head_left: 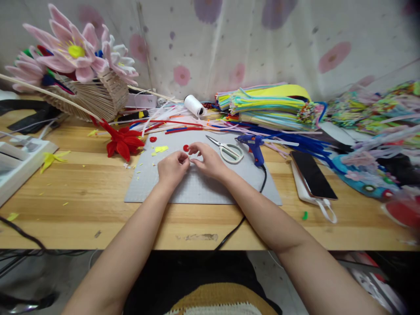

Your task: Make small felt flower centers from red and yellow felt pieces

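Over the grey cutting mat [210, 192], my two hands meet near the middle. My left hand [173, 168] is closed, thumb pressed to the fingers; whatever it pinches is too small or hidden to name. My right hand [209, 161] curves toward it, with a gap between thumb and fingers and nothing visible in them. Just beyond the right fingertips is a small red disc [186, 148]. A second piece, a red coil [152, 139], lies farther left on the mat. Yellow scraps [161, 149] are scattered beside my left hand. Scissors [231, 153] rest right of my right hand.
A blue glue gun [252, 146] trails its cord under my right forearm. Right of the mat lies a phone [314, 175]. A red fuzzy flower [123, 142] sits left. Behind are a flower basket [108, 94], a thread spool [194, 106] and pipe cleaner bundles [272, 107].
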Demonstrator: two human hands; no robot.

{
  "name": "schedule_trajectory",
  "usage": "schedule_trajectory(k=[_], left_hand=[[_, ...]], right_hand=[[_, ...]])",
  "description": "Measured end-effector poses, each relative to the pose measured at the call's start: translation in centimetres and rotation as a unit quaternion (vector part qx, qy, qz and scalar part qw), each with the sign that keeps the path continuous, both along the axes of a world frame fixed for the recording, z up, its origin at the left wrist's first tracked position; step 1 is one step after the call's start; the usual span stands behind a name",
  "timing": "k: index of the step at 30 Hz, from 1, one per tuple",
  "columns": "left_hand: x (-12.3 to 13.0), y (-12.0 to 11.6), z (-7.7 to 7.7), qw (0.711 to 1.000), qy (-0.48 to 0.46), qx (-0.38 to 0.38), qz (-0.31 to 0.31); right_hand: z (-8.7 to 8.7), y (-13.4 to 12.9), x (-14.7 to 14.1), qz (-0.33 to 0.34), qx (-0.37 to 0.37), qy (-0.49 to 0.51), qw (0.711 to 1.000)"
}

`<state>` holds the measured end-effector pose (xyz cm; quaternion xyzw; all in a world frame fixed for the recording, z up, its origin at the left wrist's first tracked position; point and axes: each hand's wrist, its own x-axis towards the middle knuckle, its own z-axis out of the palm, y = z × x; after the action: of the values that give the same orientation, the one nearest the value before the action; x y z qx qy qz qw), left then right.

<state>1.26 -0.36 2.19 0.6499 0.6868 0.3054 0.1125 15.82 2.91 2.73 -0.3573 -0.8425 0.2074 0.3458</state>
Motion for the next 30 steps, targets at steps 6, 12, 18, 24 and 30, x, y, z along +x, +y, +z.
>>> schedule_trajectory(k=[6,12,18,24,30], left_hand=[[0.2,0.0,0.0,0.998,0.060,0.006,-0.013],[0.1,-0.2,-0.1,0.999,0.038,0.005,-0.020],[0.1,-0.2,0.0,0.999,0.052,-0.002,-0.010],[0.1,-0.3,0.1,0.999,0.050,-0.012,0.010],[-1.2,0.1,0.0,0.996,-0.008,0.010,0.088]], right_hand=[[-0.6,-0.1,-0.1,-0.027,0.047,-0.031,0.998],[-1.1,0.1,0.4,-0.069,0.002,0.009,0.998],[-1.1,-0.1,0.4,-0.060,0.040,0.016,0.997],[-1.1,-0.5,0.1,-0.053,-0.004,0.076,0.996],[-1.8,1.2,1.3,-0.095,-0.103,0.150,0.979]])
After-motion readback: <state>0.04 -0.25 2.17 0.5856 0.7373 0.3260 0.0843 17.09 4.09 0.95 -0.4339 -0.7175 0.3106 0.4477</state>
